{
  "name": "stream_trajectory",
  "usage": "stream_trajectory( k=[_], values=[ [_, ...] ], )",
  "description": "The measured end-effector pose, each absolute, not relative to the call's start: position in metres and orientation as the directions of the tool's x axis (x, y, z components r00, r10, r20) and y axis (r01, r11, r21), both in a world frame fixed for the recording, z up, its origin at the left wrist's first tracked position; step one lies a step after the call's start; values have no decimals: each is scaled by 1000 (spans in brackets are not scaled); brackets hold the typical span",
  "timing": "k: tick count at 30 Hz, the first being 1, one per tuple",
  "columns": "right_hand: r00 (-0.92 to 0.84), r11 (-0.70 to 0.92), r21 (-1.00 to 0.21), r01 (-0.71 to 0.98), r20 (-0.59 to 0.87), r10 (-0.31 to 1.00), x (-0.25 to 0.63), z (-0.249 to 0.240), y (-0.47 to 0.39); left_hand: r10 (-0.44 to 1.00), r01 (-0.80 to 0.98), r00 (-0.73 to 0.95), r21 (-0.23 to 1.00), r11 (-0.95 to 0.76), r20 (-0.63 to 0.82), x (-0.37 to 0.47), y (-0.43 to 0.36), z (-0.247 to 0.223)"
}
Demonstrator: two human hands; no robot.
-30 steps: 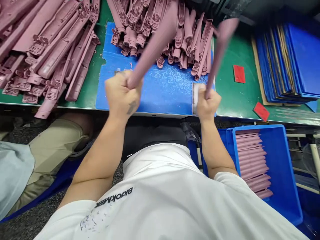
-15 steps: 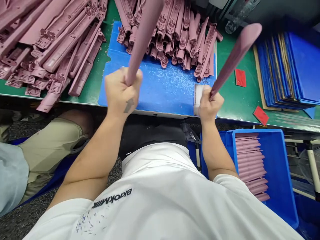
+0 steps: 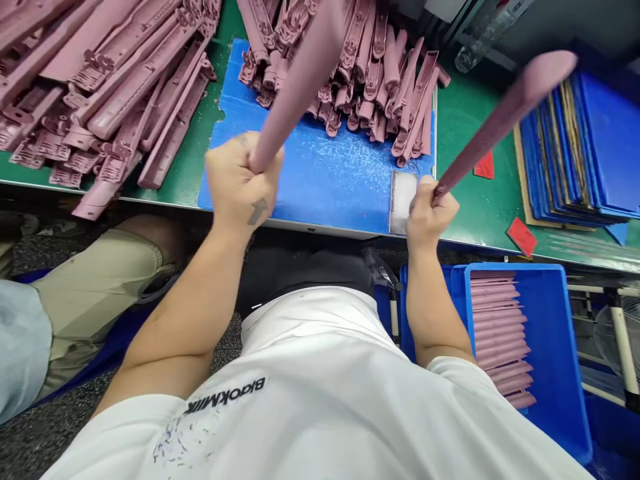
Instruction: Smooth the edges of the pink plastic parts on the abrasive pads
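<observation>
My left hand (image 3: 243, 183) is closed around the lower end of a long pink plastic shell (image 3: 303, 83), which tilts up and to the right. Another long pink plastic shell (image 3: 500, 127) is gripped at its end in my right hand (image 3: 431, 217), slanting further right, its upper end blurred. Both shells are held above the bench edge, apart from each other. Beyond my hands, a heap of pink shells (image 3: 373, 80) lies on a blue sheet (image 3: 330, 173). A pale square pad (image 3: 400, 200) sits just left of my right hand.
A larger pile of pink parts (image 3: 115, 100) covers the green bench at left. At right are stacked blue boards (image 3: 595, 147) and red pieces (image 3: 522, 237). Below stands a blue bin (image 3: 560, 347) holding a row of pink shells. A seated person's leg (image 3: 105, 280) is at left.
My right hand has moved slightly right, and its shell leans further right. The shell in my left hand also tilts more to the right. Both hands keep their hold.
</observation>
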State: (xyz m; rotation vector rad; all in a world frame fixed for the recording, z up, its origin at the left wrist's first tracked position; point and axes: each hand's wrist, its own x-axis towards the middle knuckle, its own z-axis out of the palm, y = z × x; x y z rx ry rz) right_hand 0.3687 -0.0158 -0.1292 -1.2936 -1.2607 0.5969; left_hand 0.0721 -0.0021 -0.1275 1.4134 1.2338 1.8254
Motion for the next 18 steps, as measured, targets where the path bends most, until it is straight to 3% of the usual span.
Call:
stream_trajectory(
  k=[3, 6, 11, 15, 18],
  values=[
    [342, 338, -887, 315, 439, 831, 374, -137, -10, 831, 85, -328, 890, -448, 449, 69, 0, -133],
    [407, 343, -898, 277, 433, 804, 391, -137, -6, 711, 57, -476, 826, -561, 517, 48, 12, -137],
    [507, 412, -892, 185, 446, 737, 408, -137, 0, 590, -127, -755, 818, -562, 288, 15, 48, -145],
    [461, 454, -867, 206, 495, 736, 402, -141, -4, 632, -17, -644, 818, -575, 431, 19, 39, -144],
    [470, 446, -869, 212, 491, 734, 396, -138, -9, 677, -3, -597, 842, -539, 431, 29, 20, -135]
  ],
)
